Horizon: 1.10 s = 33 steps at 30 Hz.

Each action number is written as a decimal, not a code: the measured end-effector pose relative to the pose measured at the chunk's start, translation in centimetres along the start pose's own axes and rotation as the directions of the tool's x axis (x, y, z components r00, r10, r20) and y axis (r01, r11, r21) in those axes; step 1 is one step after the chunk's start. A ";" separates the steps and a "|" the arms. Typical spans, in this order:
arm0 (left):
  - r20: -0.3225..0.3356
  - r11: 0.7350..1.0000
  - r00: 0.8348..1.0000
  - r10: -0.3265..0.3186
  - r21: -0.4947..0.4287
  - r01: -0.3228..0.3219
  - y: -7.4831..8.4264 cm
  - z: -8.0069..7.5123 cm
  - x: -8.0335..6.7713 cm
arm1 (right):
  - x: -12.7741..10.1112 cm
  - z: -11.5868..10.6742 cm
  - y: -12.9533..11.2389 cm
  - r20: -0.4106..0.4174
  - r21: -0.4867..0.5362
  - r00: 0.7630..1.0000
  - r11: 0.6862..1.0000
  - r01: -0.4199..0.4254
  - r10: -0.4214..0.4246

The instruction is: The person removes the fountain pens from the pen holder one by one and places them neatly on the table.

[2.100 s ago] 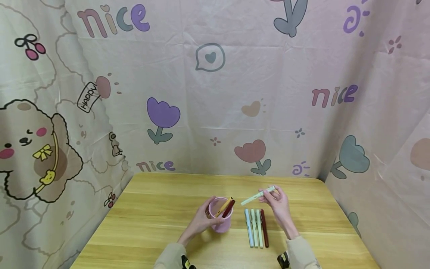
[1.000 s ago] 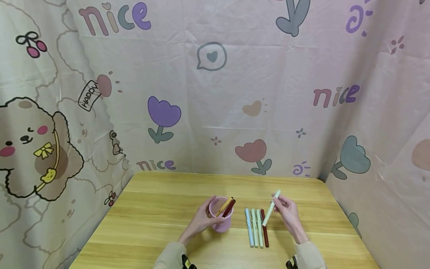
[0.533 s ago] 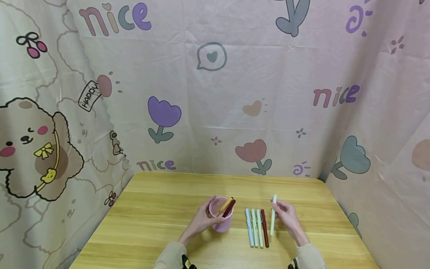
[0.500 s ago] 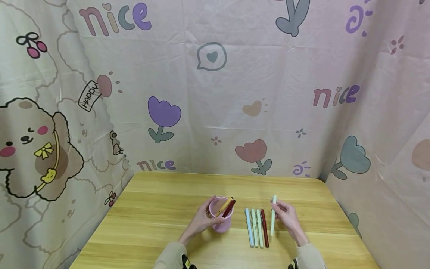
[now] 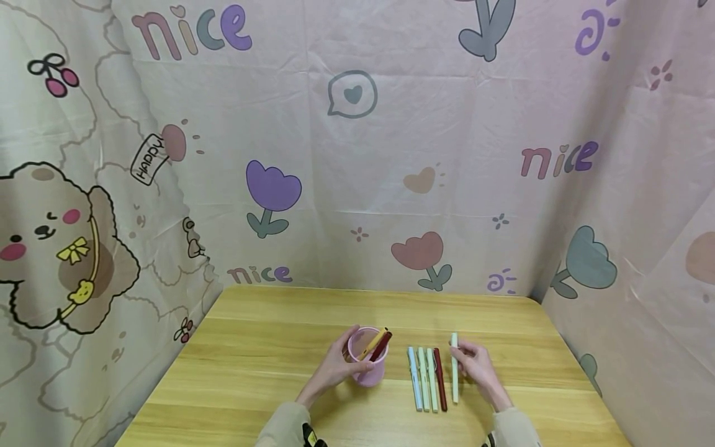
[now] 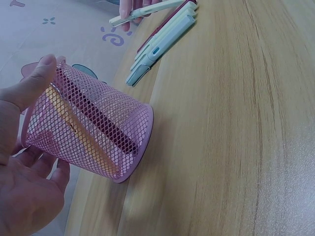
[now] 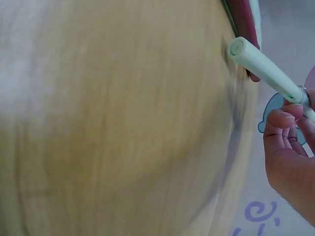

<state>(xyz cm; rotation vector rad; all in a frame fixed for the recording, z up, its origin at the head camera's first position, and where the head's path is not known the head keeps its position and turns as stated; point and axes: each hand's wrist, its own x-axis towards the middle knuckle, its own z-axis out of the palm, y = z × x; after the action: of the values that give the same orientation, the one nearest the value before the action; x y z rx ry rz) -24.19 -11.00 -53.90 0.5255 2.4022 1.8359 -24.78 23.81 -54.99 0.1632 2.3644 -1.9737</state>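
My left hand (image 5: 334, 369) (image 6: 19, 162) grips a pink mesh cup (image 5: 367, 359) (image 6: 88, 132) that stands on the wooden table (image 5: 268, 360). A yellow pen and a dark red pen (image 5: 380, 346) lean inside it. My right hand (image 5: 473, 366) (image 7: 290, 152) pinches a pale green pen (image 5: 454, 367) (image 7: 266, 69), which lies lengthwise just right of a row of pens (image 5: 427, 377): a light blue one, two pale green ones and a dark red one (image 5: 440, 379). Whether the held pen touches the table is unclear.
Printed cloth walls (image 5: 357, 155) close in the table on the left, back and right. The table's left half and its far strip (image 5: 368, 304) carry nothing. My sleeves (image 5: 282, 428) show at the near edge.
My right hand has swung the pale green pen from a slant above the table to lie parallel beside the dark red pen, lower and nearer. The left hand and cup have stayed put.
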 end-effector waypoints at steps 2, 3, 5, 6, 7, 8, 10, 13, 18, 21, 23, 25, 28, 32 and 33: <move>0.003 1.000 1.000 0.002 0.002 -0.002 0.0 0.0 0.0 | 0.0 0.1 0.0 0.004 -0.003 1.000 1.000 -0.004 0.004; 0.005 1.000 1.000 -0.001 0.000 0.001 0.0 0.0 0.0 | -0.1 0.1 0.0 0.005 -0.008 1.000 1.000 -0.002 0.002; 0.006 1.000 1.000 -0.008 -0.007 0.008 0.0 0.0 0.0 | -0.1 0.2 0.0 0.002 -0.016 1.000 1.000 0.001 -0.001; 0.006 1.000 1.000 -0.009 -0.008 0.009 -0.1 0.0 0.0 | -0.1 0.2 0.0 0.003 -0.025 1.000 1.000 0.006 -0.006; 0.006 1.000 1.000 -0.010 -0.009 0.010 -0.1 0.0 0.1 | -0.1 0.3 0.0 0.003 -0.031 1.000 0.999 0.009 -0.009; 0.008 1.000 1.000 -0.003 0.000 0.003 -0.1 0.0 0.1 | -0.1 0.3 0.0 0.003 -0.038 1.000 0.999 0.014 -0.014; 0.007 1.000 1.000 -0.006 0.007 0.006 -0.2 0.0 0.1 | -0.1 0.4 0.1 -0.001 -0.049 1.000 0.999 0.018 -0.018; 0.007 1.000 1.000 -0.008 0.013 0.008 -0.2 0.0 0.1 | -0.1 0.5 0.2 -0.006 -0.057 1.000 0.998 0.019 -0.019; 0.005 1.000 1.000 -0.011 0.013 0.011 -0.2 -0.1 0.1 | 0.0 0.7 0.6 -0.013 -0.082 0.999 0.996 0.029 -0.030; 0.005 1.000 1.000 -0.010 0.011 0.010 -0.2 -0.1 0.1 | 0.1 0.7 0.7 -0.015 -0.089 1.000 0.996 0.026 -0.028; 0.004 1.000 1.000 -0.013 0.001 0.013 -0.2 -0.1 0.1 | 0.1 0.7 0.7 -0.012 -0.097 1.000 0.995 0.021 -0.022; 0.004 1.000 1.000 -0.014 -0.006 0.014 -0.2 -0.1 0.1 | 0.1 0.7 0.7 -0.011 -0.102 1.000 0.995 0.017 -0.018; 0.006 1.000 1.000 -0.016 -0.016 0.016 -0.2 -0.1 0.1 | 0.1 0.8 0.8 -0.001 -0.118 1.000 0.993 0.020 -0.020; 0.007 1.000 1.000 -0.013 -0.017 0.013 -0.2 0.0 0.1 | 0.0 0.8 0.8 0.017 -0.123 1.000 0.992 0.026 -0.024; 0.007 1.000 1.000 -0.013 -0.017 0.013 -0.2 0.0 0.1 | 0.0 0.8 0.7 0.024 -0.124 0.999 0.992 0.029 -0.026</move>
<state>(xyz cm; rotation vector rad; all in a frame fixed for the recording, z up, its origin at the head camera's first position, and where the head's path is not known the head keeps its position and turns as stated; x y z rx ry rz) -24.38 -11.03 -54.04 0.5125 2.3777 1.8449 -24.71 23.16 -55.85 0.1029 2.4788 -1.8220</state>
